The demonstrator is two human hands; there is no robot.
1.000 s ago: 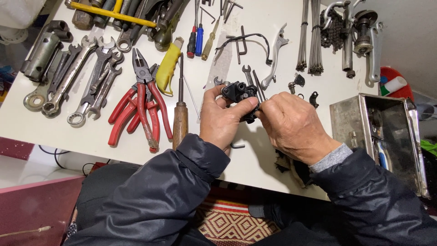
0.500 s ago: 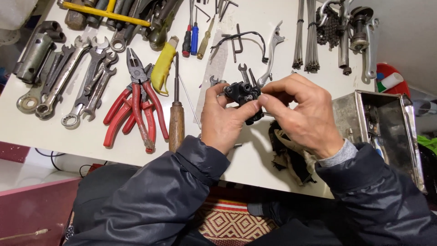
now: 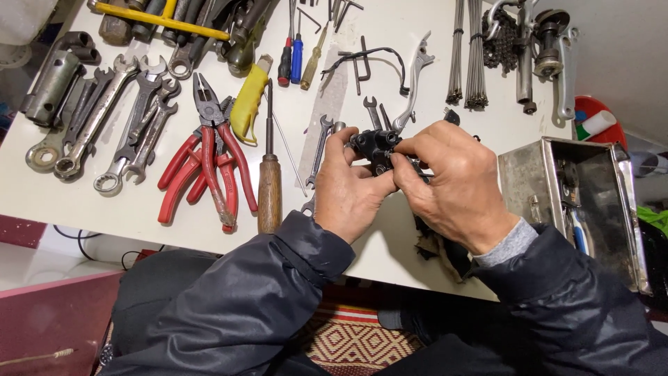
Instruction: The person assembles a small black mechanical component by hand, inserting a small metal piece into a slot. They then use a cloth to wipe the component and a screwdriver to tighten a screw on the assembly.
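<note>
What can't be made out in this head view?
- Small black metal part: lower half hidden by left hand and right hand.
- Dark rag: mostly under the right hand.
- Open steel box: contents dim, right end cut off.
- Yellow-handled tool: cut by top edge.

Both hands, left hand [image 3: 351, 184] and right hand [image 3: 452, 184], pinching a small black metal part [image 3: 374, 146] over the white table [image 3: 390, 83], red pliers [image 3: 205, 157] nearby.

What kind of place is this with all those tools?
Probably a repair workshop, maybe for bikes. A white table holds spanners, red pliers and spokes, and both hands hold a small black metal part.
</note>
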